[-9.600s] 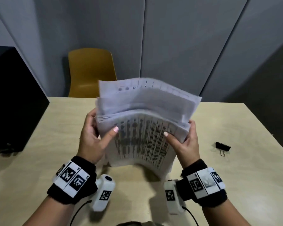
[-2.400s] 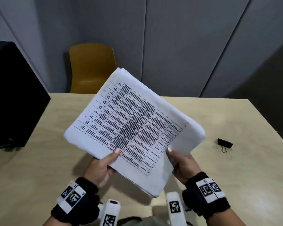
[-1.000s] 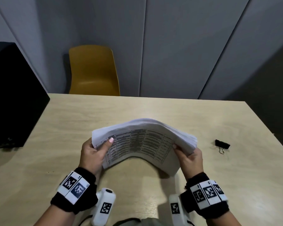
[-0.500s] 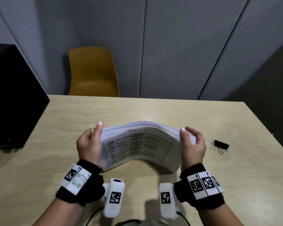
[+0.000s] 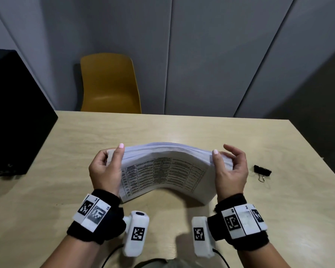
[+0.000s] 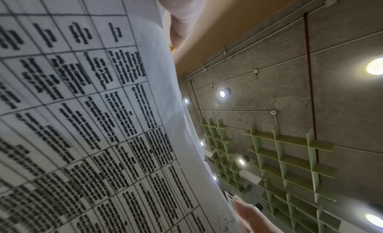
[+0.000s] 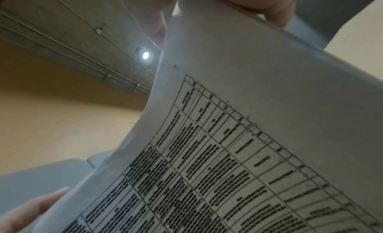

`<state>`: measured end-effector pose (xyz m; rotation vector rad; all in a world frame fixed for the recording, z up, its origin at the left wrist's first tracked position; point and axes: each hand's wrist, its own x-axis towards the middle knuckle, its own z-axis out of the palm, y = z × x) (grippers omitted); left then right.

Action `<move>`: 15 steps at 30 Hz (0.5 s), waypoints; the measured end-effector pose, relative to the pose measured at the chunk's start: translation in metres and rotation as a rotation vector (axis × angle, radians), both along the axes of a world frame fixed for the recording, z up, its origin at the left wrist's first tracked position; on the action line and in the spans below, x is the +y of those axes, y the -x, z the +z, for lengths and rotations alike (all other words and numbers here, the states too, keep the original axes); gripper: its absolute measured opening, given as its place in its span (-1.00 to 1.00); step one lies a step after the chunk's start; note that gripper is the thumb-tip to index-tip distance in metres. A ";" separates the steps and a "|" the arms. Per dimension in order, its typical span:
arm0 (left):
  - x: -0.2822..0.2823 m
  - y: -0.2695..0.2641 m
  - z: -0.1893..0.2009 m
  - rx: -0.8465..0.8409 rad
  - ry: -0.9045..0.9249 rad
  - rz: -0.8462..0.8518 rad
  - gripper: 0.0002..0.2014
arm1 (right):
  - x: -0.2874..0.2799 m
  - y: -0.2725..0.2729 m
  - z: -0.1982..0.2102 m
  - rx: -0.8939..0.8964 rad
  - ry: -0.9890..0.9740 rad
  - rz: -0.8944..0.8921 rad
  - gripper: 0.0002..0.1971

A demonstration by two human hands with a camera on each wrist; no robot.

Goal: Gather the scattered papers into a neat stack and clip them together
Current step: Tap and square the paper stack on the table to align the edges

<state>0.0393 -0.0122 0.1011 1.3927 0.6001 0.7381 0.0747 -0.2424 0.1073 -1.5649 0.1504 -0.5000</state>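
A thick stack of white papers [image 5: 162,171] with a printed table on its near face stands on its lower edge on the wooden table [image 5: 182,130], bowed upward in the middle. My left hand [image 5: 106,167] grips its left end, thumb on the near face and fingers behind. My right hand [image 5: 230,167] holds the right end the same way. The printed sheet fills the left wrist view [image 6: 82,121] and the right wrist view [image 7: 248,154]. A black binder clip [image 5: 262,170] lies on the table just right of my right hand.
A large black box [image 5: 14,117] stands at the table's left side. A yellow chair [image 5: 108,84] sits behind the far edge, in front of grey wall panels. The table's right edge runs close past the clip.
The stack went from spread and tilted in the air to squared up and standing on the table. In the last half second both hands stayed at its ends with little movement.
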 end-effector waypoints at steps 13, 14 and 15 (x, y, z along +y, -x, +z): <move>0.001 -0.004 -0.003 0.028 0.006 -0.054 -0.74 | -0.011 -0.002 0.018 -0.268 1.264 0.264 -0.55; 0.001 -0.004 -0.003 0.024 -0.001 -0.061 -0.74 | -0.013 -0.004 0.017 -0.260 1.281 0.276 -0.56; 0.001 -0.004 -0.003 0.023 -0.008 -0.063 -0.74 | -0.014 -0.005 0.017 -0.246 1.290 0.275 -0.54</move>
